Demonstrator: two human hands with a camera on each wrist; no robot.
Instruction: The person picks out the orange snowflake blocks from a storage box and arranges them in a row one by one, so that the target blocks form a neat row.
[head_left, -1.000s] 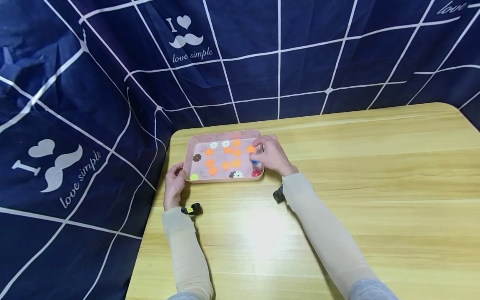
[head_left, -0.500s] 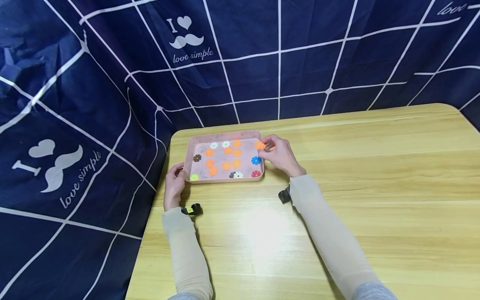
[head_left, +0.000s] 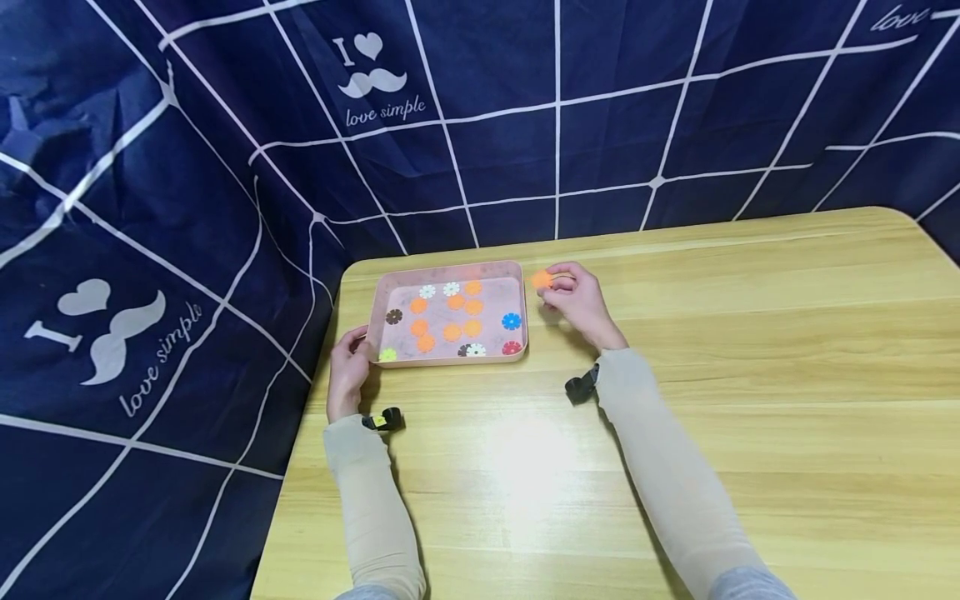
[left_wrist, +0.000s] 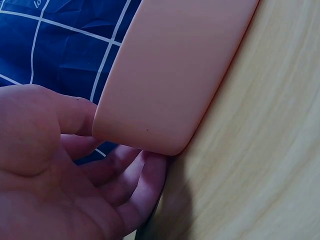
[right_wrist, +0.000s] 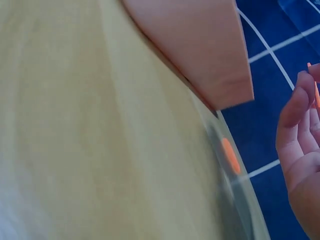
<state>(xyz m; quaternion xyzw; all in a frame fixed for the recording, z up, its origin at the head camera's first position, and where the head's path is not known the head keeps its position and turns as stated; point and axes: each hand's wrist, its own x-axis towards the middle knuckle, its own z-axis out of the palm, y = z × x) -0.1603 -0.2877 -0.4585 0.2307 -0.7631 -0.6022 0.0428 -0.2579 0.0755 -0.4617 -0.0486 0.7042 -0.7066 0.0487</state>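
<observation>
A pink tray [head_left: 450,362] stands at the table's far left corner, holding several flat, notched flower-shaped discs. My left hand [head_left: 348,371] grips its near left corner, thumb at the rim and the other fingers against the outside wall, as the left wrist view shows. To the right of the tray, my right hand [head_left: 583,307] pinches an orange flower disc [head_left: 542,280] between thumb and fingertips, above the table. Another orange disc [right_wrist: 231,156] lies on the table beside the tray in the right wrist view. Mostly orange discs lie in the tray, plus a blue disc [head_left: 512,322] and a red disc [head_left: 512,347].
White discs [head_left: 451,289], a brown disc [head_left: 393,317] and a yellow-green disc [head_left: 387,355] also lie in the tray. The wooden table [head_left: 712,400] extends far to the right. A dark blue curtain [head_left: 495,150] hangs behind it and along the left side.
My right hand has lifted the orange disc out of the tray's right end, over the rim, and moved right with it, uncovering the blue disc. The left hand stays at the corner.
</observation>
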